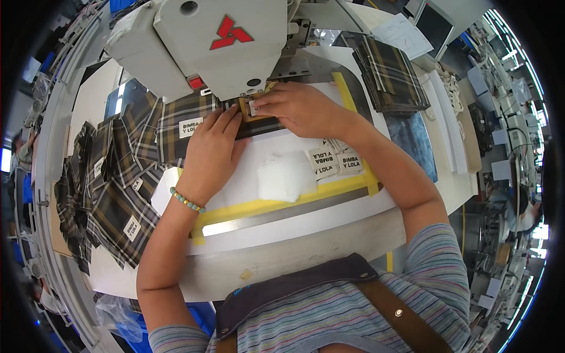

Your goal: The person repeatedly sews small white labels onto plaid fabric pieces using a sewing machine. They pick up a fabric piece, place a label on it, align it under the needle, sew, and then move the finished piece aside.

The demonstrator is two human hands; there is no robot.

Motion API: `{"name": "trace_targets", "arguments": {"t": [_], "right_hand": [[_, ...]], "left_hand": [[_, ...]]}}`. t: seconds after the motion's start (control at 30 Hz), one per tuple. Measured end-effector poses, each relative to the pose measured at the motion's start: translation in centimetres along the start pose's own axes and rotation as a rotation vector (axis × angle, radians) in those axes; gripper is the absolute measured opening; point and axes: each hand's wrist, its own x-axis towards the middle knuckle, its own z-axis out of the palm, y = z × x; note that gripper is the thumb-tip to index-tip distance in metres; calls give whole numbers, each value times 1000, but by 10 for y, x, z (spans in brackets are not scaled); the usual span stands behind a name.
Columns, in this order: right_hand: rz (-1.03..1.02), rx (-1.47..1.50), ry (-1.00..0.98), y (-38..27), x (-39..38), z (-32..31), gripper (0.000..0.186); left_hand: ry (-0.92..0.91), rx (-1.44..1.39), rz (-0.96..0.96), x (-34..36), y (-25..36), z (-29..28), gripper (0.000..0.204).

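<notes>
Under the head of a white sewing machine (220,44) lies a strip of dark plaid fabric (268,126). My left hand (215,141) rests flat on it, fingers stretched toward the machine and the thumb apart. Close to the needle area, my right hand (303,109) has its fingertips pinched at a small white label (253,108). That label sits inside a brown frame (257,117), partly covered by my fingers. Left of my left hand, a plaid piece bears a white label (190,127) with dark print. Loose labels (335,160) are piled near my right forearm.
A white stack of paper-like sheets (282,176) lies between my arms. Yellow tape (265,210) borders the work surface. Labelled plaid pieces (120,206) heap at left; a neat plaid stack (391,73) stands at far right. A screen (434,26) is beyond it.
</notes>
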Motion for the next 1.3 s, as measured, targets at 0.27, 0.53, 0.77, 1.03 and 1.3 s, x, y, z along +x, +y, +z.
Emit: {"name": "trace_targets", "arguments": {"t": [0.27,0.53,0.77,1.03,1.3], "right_hand": [[15,64,106,3,-9,17,32],[55,57,58,0,-7,14,36],[30,91,97,2,-8,15,34],[39,122,96,2,-8,15,31],[60,190,88,0,-5,7,31]], "left_hand": [[-78,63,78,-6,-8,-4,55],[-95,60,85,-5,-7,-5,56],[-97,82,125,-5,-10,-7,58],[-159,64,120,-2,-9,-15,56],[-169,46,136,-4,-11,-20,55]]}}
